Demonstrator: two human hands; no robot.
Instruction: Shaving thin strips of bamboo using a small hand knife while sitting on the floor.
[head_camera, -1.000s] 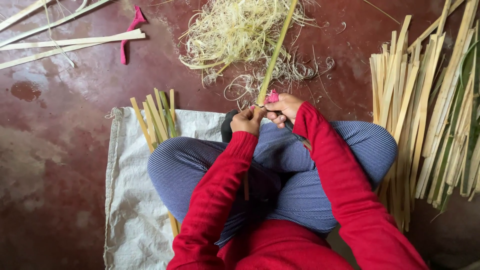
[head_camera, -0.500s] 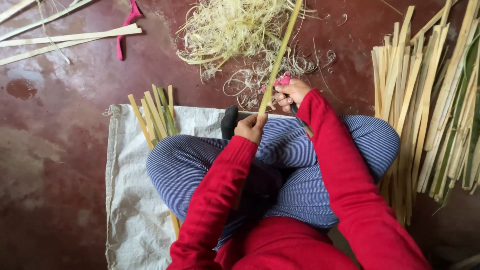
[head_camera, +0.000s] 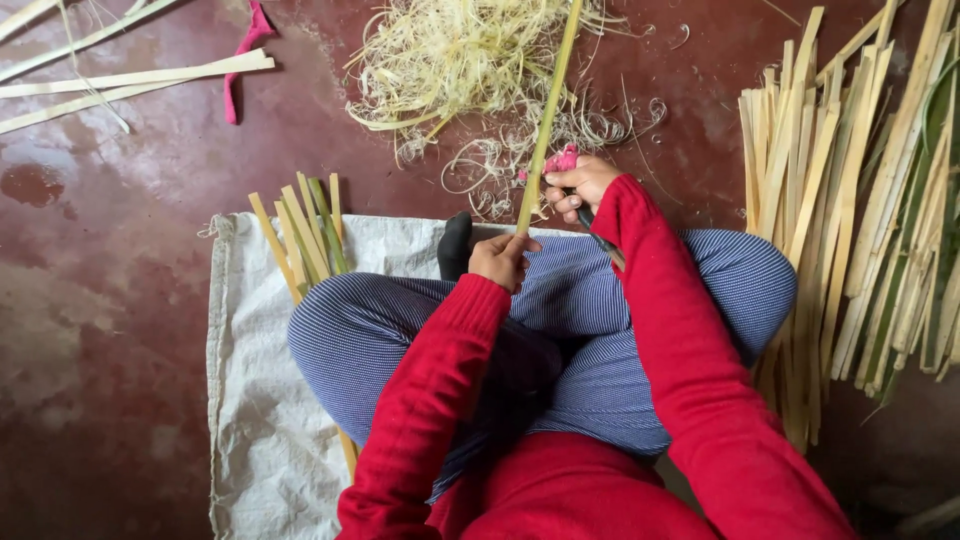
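While you sit cross-legged on the white woven sack (head_camera: 250, 400), your left hand (head_camera: 500, 258) has its grip closed around the near end of a long green-yellow bamboo strip (head_camera: 552, 110). That strip runs up and away from the grip, slightly tilted to the right, out over the red floor (head_camera: 120, 300) and across the heap of pale curled shavings (head_camera: 470, 50) beyond it.

Just right of that grip and a little farther along the strip, your right hand (head_camera: 578, 185) lies against the strip's side, its fingers curled shut on a dark-bladed tool with a pink handle (head_camera: 565, 160); the blade's exact contact with the strip cannot be told.

Left of your left grip, a small bundle of short split strips (head_camera: 305, 235) lies with its ends on the sack and partly under your knee. Well to the right of your right grip, a large stack of long split bamboo slats (head_camera: 860, 190) lies on the floor beside your leg. Far to the upper left, a few long pale slats (head_camera: 130, 80) lie flat with a pink cloth strip (head_camera: 245, 50) beside them.
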